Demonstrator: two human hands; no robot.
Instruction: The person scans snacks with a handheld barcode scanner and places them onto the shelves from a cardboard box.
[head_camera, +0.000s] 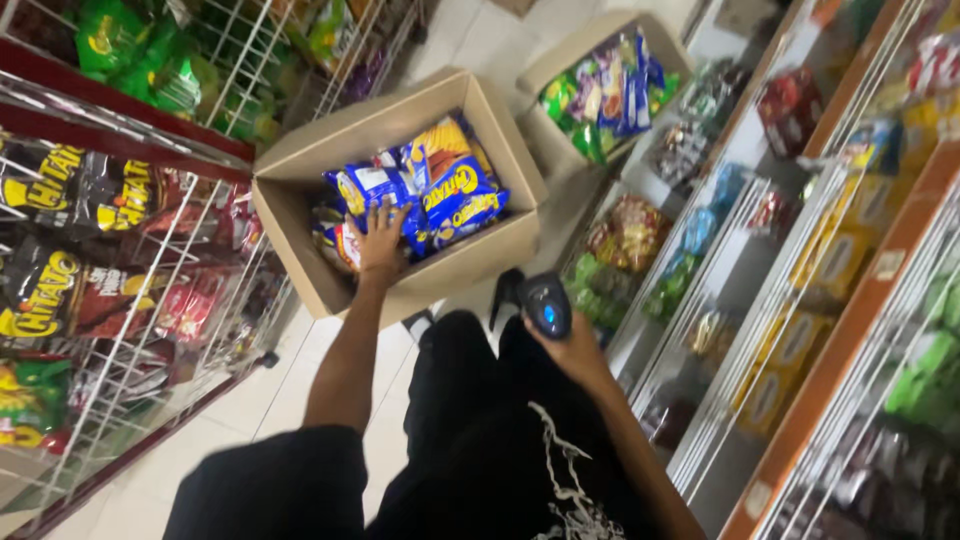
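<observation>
Head view: left hand spread on blue snack bags (glossy, crumpled); right hand clenched around black scanner.

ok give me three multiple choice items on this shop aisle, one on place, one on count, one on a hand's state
1. Where is the left hand?
A. inside the nearer open brown cardboard box of blue and orange snack bags
B. on the white wire rack
C. on the floor

2. How many open cardboard boxes stand on the floor?
A. one
B. two
C. four

3. What is the right hand doing?
A. hanging empty
B. gripping a black handheld scanner with a blue light
C. holding a green bag

Answers:
1 A, its fingers rest on the bags in the box.
2 B, a second cardboard box sits farther off.
3 B, the hand is closed around the scanner's handle.
</observation>
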